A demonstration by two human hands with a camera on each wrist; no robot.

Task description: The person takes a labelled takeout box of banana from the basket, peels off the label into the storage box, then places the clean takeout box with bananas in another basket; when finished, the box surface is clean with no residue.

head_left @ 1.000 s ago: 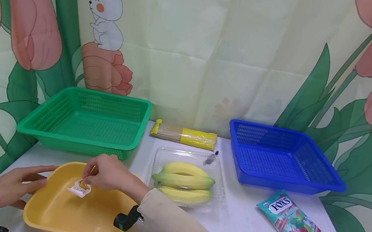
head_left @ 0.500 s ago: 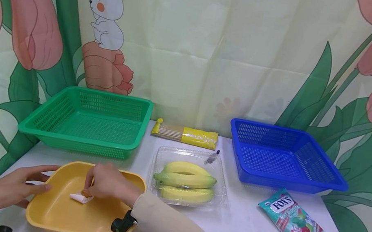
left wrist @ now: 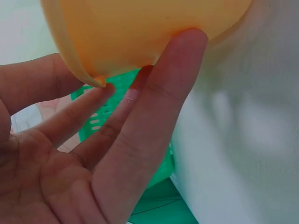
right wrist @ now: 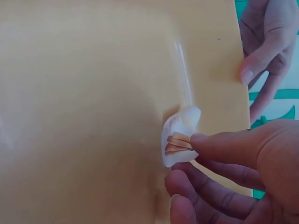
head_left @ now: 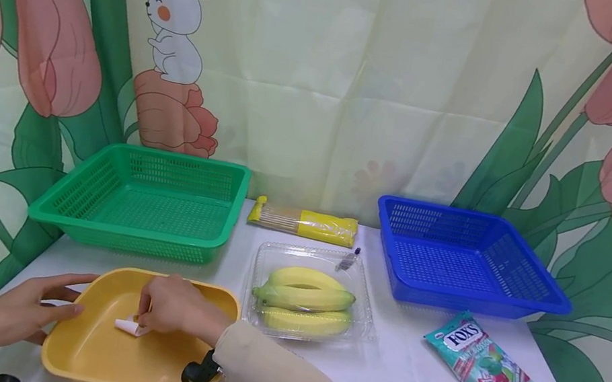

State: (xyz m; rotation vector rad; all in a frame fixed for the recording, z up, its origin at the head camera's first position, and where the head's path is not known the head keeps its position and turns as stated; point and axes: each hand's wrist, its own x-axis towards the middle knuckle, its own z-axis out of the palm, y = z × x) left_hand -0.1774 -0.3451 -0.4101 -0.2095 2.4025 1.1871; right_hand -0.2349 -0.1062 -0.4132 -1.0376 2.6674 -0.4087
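Note:
In the head view my right hand reaches into a yellow plastic basin. Its thumb and fingers pinch a small curled white label-like piece low over the basin's floor. Orange-brown bands show on that white piece in the right wrist view; whether it touches the floor I cannot tell. My left hand rests against the basin's left side with nearly straight fingers. In the left wrist view, the left thumb presses the outer wall of the basin, and another finger touches near its rim.
A green basket stands behind the basin and a blue basket at the back right. Between them lie a yellow noodle-like packet and a clear box with bananas. A Fox's candy bag lies at right.
My right hand has lowered deeper into the basin with the white piece, whose printed face now mostly turns away from the head view. The left hand stays at the basin's side.

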